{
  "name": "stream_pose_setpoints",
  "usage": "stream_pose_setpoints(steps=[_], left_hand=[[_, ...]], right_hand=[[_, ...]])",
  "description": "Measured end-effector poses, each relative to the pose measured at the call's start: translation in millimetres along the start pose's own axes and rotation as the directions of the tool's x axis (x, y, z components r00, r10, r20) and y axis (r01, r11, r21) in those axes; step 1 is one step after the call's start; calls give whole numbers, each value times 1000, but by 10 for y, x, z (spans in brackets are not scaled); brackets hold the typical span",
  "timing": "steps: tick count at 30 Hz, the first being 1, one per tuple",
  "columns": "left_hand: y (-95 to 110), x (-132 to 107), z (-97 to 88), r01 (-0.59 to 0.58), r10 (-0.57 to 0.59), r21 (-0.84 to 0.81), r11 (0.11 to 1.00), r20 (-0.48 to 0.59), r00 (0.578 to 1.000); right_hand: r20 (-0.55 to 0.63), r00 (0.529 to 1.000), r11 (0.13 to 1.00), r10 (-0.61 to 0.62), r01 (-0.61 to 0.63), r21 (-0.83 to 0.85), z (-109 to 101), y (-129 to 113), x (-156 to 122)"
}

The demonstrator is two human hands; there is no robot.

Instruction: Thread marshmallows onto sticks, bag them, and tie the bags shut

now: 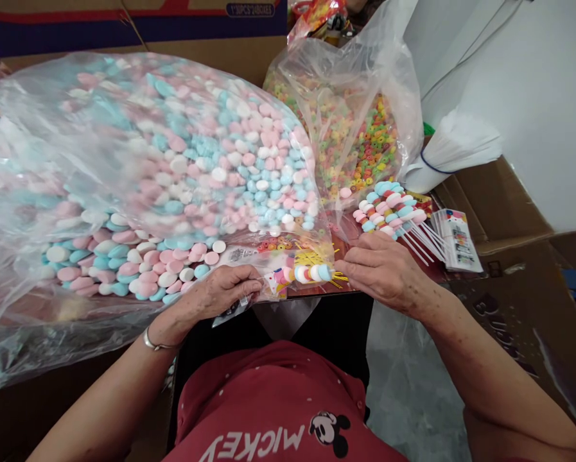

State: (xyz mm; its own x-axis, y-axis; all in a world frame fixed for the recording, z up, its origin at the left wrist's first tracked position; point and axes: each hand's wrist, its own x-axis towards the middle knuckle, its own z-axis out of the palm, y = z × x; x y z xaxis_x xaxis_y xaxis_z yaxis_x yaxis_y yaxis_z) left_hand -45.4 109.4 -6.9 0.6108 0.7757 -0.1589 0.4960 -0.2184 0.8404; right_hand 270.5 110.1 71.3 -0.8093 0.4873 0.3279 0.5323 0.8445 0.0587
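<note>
Just above my lap is a candy skewer (311, 274) of white, pink and blue pieces, lying level inside or against a small clear plastic bag (268, 285) with a colourful printed end. My left hand (227, 289) pinches that bag at its left side. At the skewer's right end, my right hand (384, 269) has its fingers closed; the stick itself is hidden by them. Yellow twist ties (314, 256) lie behind the skewer on the table edge. Finished candy skewers (388, 208) with white sticks are piled beyond my right hand.
A large clear bag of pastel candies (196, 147) spreads over the left, some spilling out. Behind stands a bag of small ring candies (359, 135). To the right are a white cup of sticks (422, 173), a stack of printed cards (456, 240) and an open cardboard box (514, 212).
</note>
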Motion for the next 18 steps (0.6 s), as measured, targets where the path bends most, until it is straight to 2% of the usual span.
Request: stream_pose_setpoints(steps=[9, 18], left_hand=[[35, -21, -15, -52, 52, 16, 998, 13, 999], [23, -5, 3, -129, 138, 114, 985, -68, 988]], right_hand=[[58, 993, 983, 104, -111, 144, 90, 58, -24], [204, 954, 898, 222, -281, 339, 55, 107, -25]])
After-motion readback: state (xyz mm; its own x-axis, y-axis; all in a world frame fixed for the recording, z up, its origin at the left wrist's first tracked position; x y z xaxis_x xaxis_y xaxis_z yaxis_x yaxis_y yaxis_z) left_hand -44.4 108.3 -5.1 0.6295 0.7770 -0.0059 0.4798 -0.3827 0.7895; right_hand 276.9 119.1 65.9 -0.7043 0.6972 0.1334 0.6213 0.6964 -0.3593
